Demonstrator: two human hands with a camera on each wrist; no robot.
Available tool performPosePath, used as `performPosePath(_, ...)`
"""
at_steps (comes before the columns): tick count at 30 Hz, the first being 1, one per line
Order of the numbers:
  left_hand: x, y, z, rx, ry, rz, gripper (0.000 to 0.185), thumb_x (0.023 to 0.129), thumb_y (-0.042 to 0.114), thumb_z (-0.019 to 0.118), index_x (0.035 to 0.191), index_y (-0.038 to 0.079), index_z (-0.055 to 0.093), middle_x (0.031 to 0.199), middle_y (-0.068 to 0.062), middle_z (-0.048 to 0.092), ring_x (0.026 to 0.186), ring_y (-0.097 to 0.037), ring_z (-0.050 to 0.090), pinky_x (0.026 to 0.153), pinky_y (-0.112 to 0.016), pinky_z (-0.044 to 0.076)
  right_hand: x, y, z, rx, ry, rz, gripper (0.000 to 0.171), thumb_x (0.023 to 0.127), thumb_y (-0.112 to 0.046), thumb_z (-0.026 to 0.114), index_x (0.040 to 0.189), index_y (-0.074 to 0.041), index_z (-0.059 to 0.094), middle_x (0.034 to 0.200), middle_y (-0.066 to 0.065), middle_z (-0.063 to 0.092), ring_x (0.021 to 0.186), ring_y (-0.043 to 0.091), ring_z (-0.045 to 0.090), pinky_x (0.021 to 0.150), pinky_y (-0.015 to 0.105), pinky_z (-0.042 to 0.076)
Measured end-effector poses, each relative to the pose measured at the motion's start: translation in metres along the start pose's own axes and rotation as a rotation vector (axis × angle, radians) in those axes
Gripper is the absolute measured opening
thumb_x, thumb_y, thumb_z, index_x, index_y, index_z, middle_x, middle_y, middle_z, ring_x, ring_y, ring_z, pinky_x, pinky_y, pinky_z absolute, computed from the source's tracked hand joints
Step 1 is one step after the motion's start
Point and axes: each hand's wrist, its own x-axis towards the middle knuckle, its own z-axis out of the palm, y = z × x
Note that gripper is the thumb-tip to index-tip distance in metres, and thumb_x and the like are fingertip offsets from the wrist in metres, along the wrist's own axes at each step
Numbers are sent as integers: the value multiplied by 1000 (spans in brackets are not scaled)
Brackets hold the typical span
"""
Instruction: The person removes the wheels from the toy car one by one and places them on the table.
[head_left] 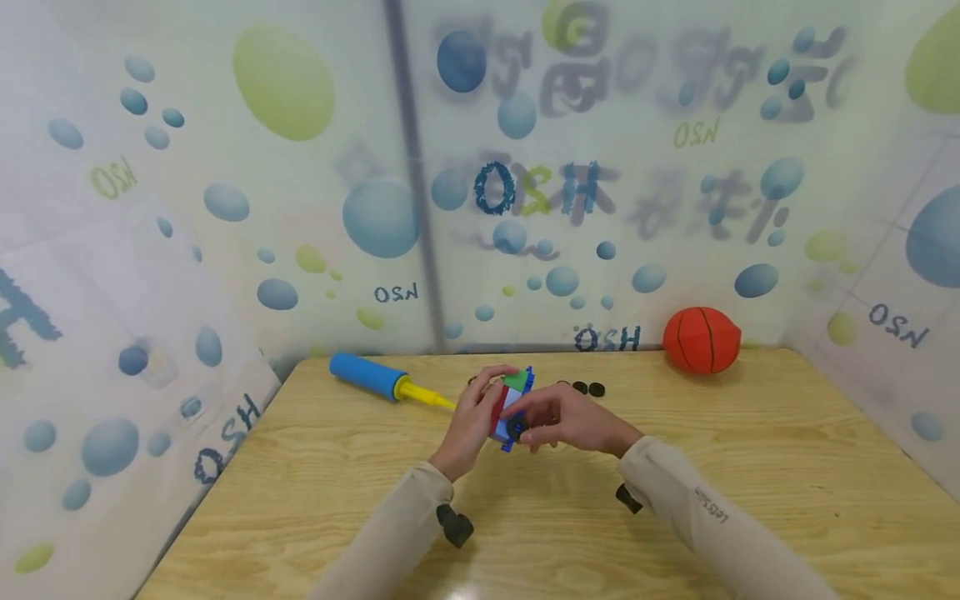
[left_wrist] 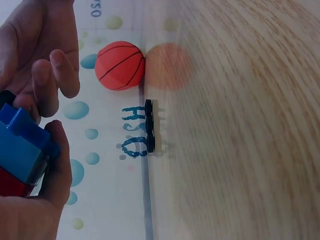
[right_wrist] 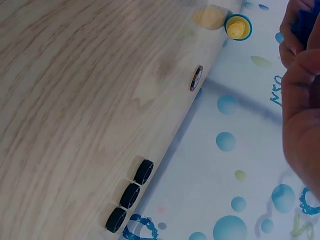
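- We are holding the toy block car up over the middle of the table, right btwn both hands, so it is not lying away from either one.
- Our left hand is curling round the car's left side; in the left wrist view the fingers are wrapping the blue block. This hand is doing the holding.
- The car's long way is running near to far, tilted a bit.
- Our right hand is touching the car's right side, pinching a black wheel against it w/ thumb & fingers.
- Three spare wheels are sitting in a row further back & to the right, near the wall, well apart from the hands; the right hand is nearer to them.
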Motion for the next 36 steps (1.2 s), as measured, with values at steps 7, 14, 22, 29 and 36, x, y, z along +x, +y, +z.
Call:
performPosePath(7,-2,3,0,29,1,31,33,109,25,36,134,20,57,127,-13,55,98,-25,51,77,-27,46,4,-1,6,25,31,-15,29,94,-15,70,119,-1,69,95,30,73,63,18,70,54,33,51)
performPosePath(14,1,1,2,85,17,66,30,105,24,52,134,19,58,135,-9,55,96,-18,57,81,-25,51,7,-4,12,-32,114,9,19,89,-12,75,105,-2,73,78,28,71,54,22,65,54,43,55)
performPosePath(22,1,-5,5,123,21,83,28,102,24,59,130,25,60,141,-7,54,98,-20,59,84,-29,55,7,-4,20,19,198,120,14,83,-10,80,93,-4,73,74,15,71,52,18,59,55,37,57)
performPosePath(29,0,-7,4,132,35,85,29,101,24,61,130,25,61,137,-8,57,98,-20,59,82,-29,55,9,-1,28,-3,258,77,12,81,-9,82,90,-5,75,74,16,73,52,14,59,53,33,56)
performPosePath(36,3,0,3,185,4,83,28,100,30,61,128,32,63,129,-6,62,95,-20,60,79,-26,55,5,-4,32,-63,326,4,11,81,-7,82,89,-6,75,73,12,71,52,11,63,52,32,57)
